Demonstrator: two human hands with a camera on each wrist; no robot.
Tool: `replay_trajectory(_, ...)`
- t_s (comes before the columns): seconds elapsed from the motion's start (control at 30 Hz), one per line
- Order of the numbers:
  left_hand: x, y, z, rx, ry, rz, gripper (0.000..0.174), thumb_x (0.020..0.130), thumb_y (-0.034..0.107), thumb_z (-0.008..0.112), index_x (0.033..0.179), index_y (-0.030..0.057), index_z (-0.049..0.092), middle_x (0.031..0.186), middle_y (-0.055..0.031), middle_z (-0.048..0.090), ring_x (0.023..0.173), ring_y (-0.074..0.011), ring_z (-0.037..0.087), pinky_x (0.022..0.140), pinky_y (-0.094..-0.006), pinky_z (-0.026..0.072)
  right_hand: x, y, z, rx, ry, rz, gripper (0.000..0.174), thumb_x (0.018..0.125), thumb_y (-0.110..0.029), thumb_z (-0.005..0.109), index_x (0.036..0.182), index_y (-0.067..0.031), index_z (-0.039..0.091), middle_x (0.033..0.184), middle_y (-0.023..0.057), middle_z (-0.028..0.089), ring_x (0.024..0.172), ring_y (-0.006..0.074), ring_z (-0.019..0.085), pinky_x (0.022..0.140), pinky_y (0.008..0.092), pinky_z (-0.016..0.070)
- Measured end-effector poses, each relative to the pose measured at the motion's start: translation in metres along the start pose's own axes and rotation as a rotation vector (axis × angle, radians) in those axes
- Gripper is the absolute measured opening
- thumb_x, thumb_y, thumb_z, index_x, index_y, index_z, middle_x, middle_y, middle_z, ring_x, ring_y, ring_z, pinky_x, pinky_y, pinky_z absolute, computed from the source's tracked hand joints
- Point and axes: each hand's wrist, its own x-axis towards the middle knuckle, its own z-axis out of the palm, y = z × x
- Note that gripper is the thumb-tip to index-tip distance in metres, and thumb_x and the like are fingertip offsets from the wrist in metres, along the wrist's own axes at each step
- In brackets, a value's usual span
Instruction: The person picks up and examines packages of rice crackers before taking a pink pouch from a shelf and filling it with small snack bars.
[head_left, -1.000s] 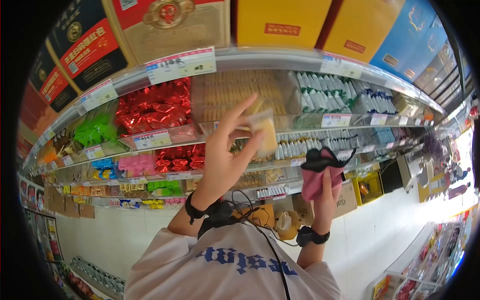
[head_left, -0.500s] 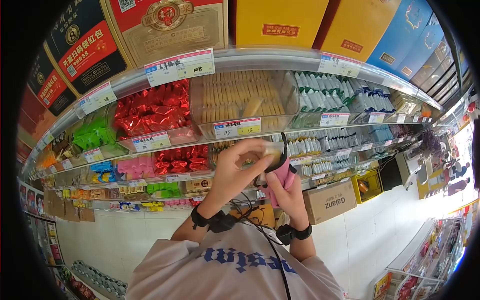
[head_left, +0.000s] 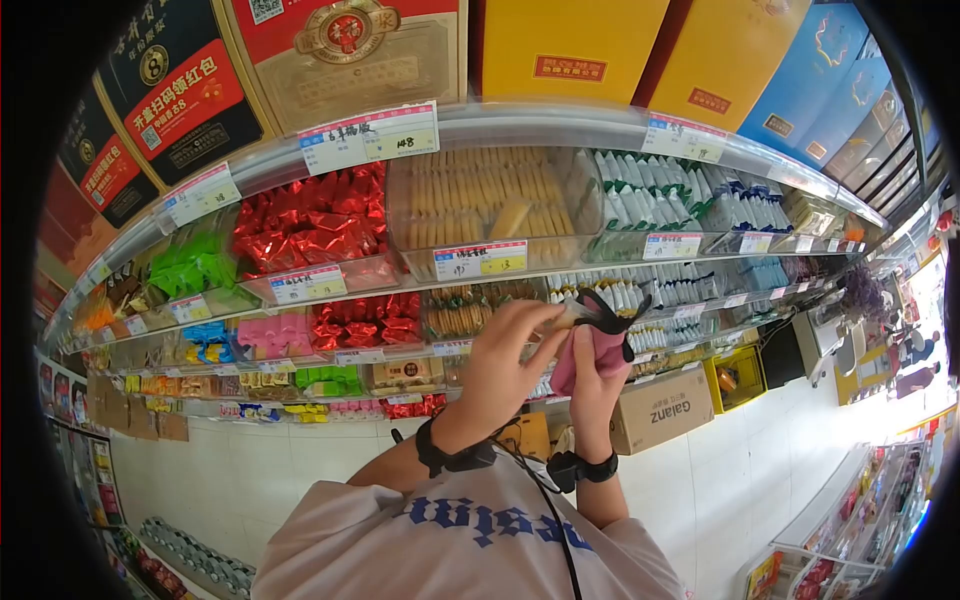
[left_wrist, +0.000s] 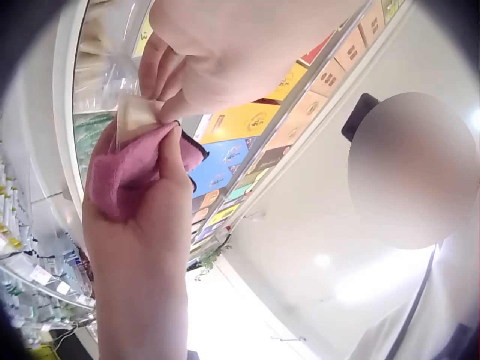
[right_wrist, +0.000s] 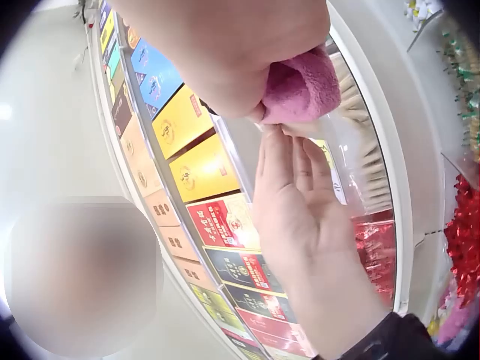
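My left hand (head_left: pixel 498 365) pinches a small pale wrapped packet (head_left: pixel 566 316) between thumb and fingertips, at the mouth of a pink cloth pouch (head_left: pixel 588 358) with black trim. Around the pouch curls my right hand (head_left: pixel 594 402), thumb on its near side. In the left wrist view the packet (left_wrist: pixel 137 120) lies partly inside the pouch's folds (left_wrist: pixel 120 176); how deep, I cannot tell. The right wrist view shows the left hand's fingers (right_wrist: pixel 277 154) touching the pouch's edge (right_wrist: pixel 307 90), the packet mostly hidden.
Shelf bins ahead hold tan packets (head_left: pixel 470 215), red foil packets (head_left: pixel 315 215) and white-green packets (head_left: pixel 640 195). Large boxes (head_left: pixel 565 50) stand on the shelf above. A cardboard carton (head_left: pixel 663 408) and a yellow crate (head_left: pixel 735 378) are low at the right.
From near the upper tan bin, my left hand has come down with the packet to the pouch. My right hand has brought the pouch leftward to meet it.
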Motion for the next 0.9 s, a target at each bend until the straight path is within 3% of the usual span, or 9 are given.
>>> replay_trajectory(0.2,-0.002,0.007,0.002,0.071,-0.057,0.035,0.044,0.086,-0.001,0.075,0.129,-0.0026,0.063,0.121,-0.0163,0.063,0.098,-0.0239,0.068,0.083,-0.0331,0.0559,-0.008,0.007,-0.006,-0.142,0.022,-0.054,0.03,0.099,-0.002,0.06,0.128,0.0036,0.061,0.1,0.0032,0.066,0.086,0.0058,0.059,0.077,0.021,0.0474)
replay_trajectory(0.3,0.0,0.012,0.001,-0.009,-0.074,-0.035,0.042,0.088,0.001,0.073,0.129,-0.0045,0.062,0.124,-0.0165,0.062,0.101,-0.0236,0.067,0.084,-0.0325,0.0568,-0.01,0.014,-0.001,-0.134,0.037,-0.2,0.031,0.098,0.003,0.055,0.129,0.0047,0.059,0.113,0.008,0.068,0.086,0.0067,0.058,0.079,0.0226,0.0482)
replay_trajectory(0.4,0.0,0.006,-0.001,-0.213,-0.127,-0.184,0.038,0.091,0.002,0.071,0.127,-0.0062,0.062,0.122,-0.0144,0.062,0.103,-0.0197,0.066,0.084,-0.0299,0.0582,-0.012,0.001,-0.007,-0.229,-0.132,-0.039,0.034,0.095,0.006,0.053,0.129,0.0059,0.056,0.131,0.0161,0.064,0.099,0.0135,0.063,0.09,0.0279,0.0495)
replay_trajectory(0.5,0.001,-0.001,-0.009,-0.341,-0.238,-0.333,0.032,0.093,0.004,0.07,0.123,-0.0078,0.062,0.118,-0.0114,0.061,0.104,-0.0146,0.064,0.082,-0.0267,0.0593,0.002,0.005,-0.003,-0.296,-0.238,-0.403,0.034,0.095,0.006,0.051,0.128,0.0072,0.055,0.142,0.0213,0.058,0.117,0.021,0.063,0.102,0.034,0.0462)
replay_trajectory(0.53,0.002,-0.002,-0.012,-0.363,-0.281,-0.377,0.03,0.094,0.005,0.069,0.121,-0.0084,0.063,0.116,-0.0103,0.061,0.104,-0.0129,0.063,0.081,-0.0257,0.0596,0.003,0.001,-0.005,-0.271,-0.294,-0.323,0.031,0.095,0.005,0.049,0.126,0.0074,0.056,0.147,0.0238,0.053,0.131,0.0253,0.057,0.109,0.0369,0.0414)
replay_trajectory(0.63,0.003,0.002,-0.017,-0.414,-0.312,-0.481,0.026,0.097,0.008,0.068,0.117,-0.0089,0.065,0.111,-0.0085,0.06,0.101,-0.0108,0.062,0.08,-0.0244,0.0593,-0.001,0.005,-0.015,-0.18,-0.294,-0.021,0.023,0.099,-0.001,0.05,0.12,0.0051,0.058,0.13,0.0161,0.062,0.112,0.0185,0.062,0.096,0.0306,0.047)
replay_trajectory(0.73,-0.001,0.0,-0.015,-0.371,-0.252,-0.378,0.025,0.098,0.009,0.067,0.116,-0.0085,0.067,0.108,-0.0073,0.061,0.098,-0.01,0.062,0.077,-0.0229,0.0584,-0.004,0.015,-0.028,-0.025,-0.24,0.159,0.017,0.102,-0.007,0.054,0.115,0.0016,0.061,0.107,0.0048,0.067,0.091,0.0092,0.061,0.079,0.0234,0.0481)
replay_trajectory(0.83,-0.001,0.001,-0.018,-0.465,-0.226,-0.426,0.024,0.099,0.009,0.067,0.117,-0.0069,0.069,0.108,-0.0073,0.063,0.095,-0.0094,0.062,0.075,-0.0223,0.0553,0.001,0.004,-0.021,0.136,-0.048,0.204,0.017,0.103,-0.012,0.057,0.115,0.0,0.062,0.093,-0.0046,0.06,0.079,0.0021,0.05,0.067,0.0205,0.0414)
replay_trajectory(0.9,-0.002,-0.01,-0.018,-0.396,-0.192,-0.326,0.023,0.099,0.008,0.067,0.117,-0.0064,0.07,0.105,-0.0065,0.064,0.091,-0.0081,0.061,0.073,-0.0223,0.0523,-0.003,-0.006,-0.016,0.173,-0.123,0.221,0.018,0.1,-0.012,0.063,0.114,0.0007,0.062,0.082,-0.004,0.061,0.065,0.0018,0.051,0.056,0.021,0.0395)
